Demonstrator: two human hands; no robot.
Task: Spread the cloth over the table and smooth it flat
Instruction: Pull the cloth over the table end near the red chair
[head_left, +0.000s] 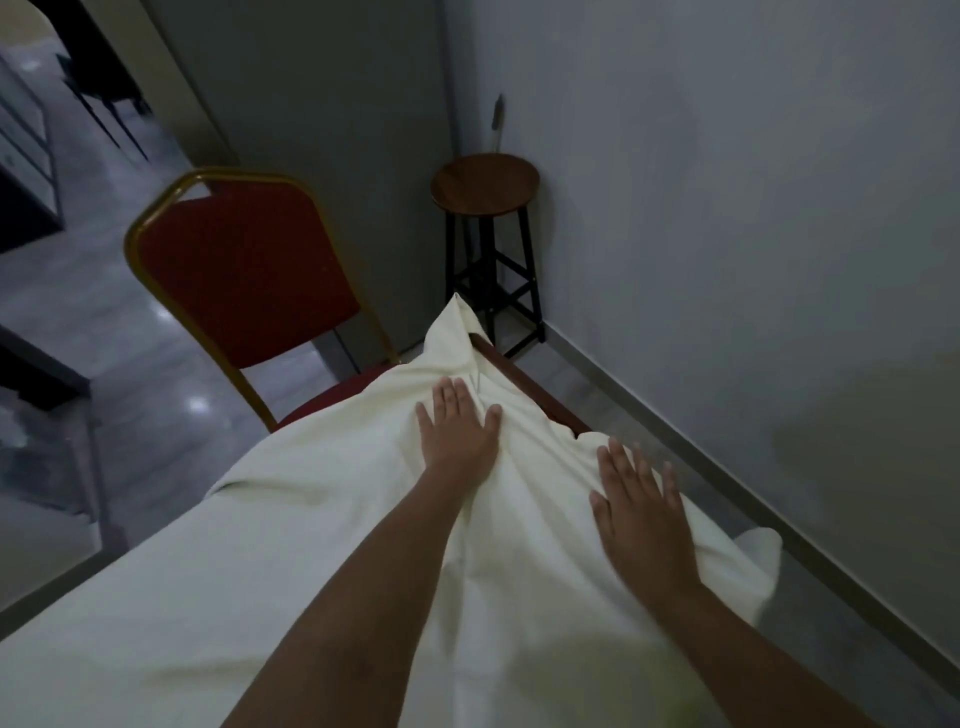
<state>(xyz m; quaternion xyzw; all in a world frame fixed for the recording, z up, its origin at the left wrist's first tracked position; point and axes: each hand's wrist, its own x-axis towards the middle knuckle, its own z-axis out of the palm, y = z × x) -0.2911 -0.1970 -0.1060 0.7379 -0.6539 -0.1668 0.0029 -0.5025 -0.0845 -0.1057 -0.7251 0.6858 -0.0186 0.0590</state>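
A cream cloth (291, 525) covers most of the table, with folds and ridges running between my hands toward the far corner. A strip of dark red-brown table edge (530, 387) shows bare at the far right. My left hand (457, 428) lies flat, palm down, on the cloth near the far corner, fingers spread. My right hand (641, 512) rests flat on the cloth near the right edge, where the cloth hangs over the side. Neither hand grips the fabric.
A red chair with a gold frame (244, 275) stands at the table's far left side. A round wooden stool on black legs (485, 187) stands in the corner by the grey wall. The shiny floor lies to the left.
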